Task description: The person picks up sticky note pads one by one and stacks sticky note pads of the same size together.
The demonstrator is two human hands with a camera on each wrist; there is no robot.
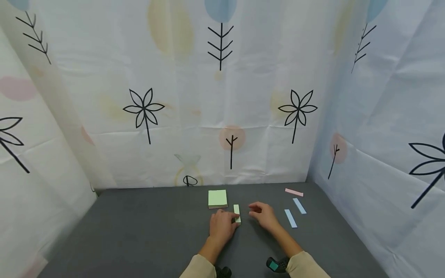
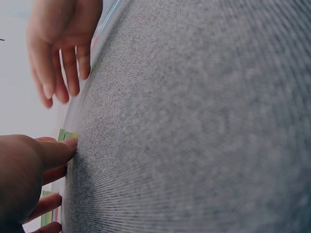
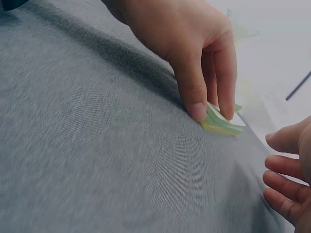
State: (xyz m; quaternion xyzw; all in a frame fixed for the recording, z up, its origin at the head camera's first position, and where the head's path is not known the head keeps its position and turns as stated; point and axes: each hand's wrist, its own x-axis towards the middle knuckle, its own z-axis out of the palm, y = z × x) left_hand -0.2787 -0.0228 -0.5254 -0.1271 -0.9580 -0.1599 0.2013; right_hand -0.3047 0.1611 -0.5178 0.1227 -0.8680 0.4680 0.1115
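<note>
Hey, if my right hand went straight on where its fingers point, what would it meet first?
Probably the narrow green pad that your left hand pinches: in the head view, your right hand points across toward it. Depth is unclear, so it might pass just over the pad.

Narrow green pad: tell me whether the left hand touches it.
Touching. The right wrist view shows the left hand pinching the narrow green pad, thumb against one edge.

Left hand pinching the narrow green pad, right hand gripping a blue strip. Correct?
Not quite: the right hand holds nothing. Both blue strips lie on the table to its right, as the head view shows. The left hand does pinch the narrow green pad.
</note>
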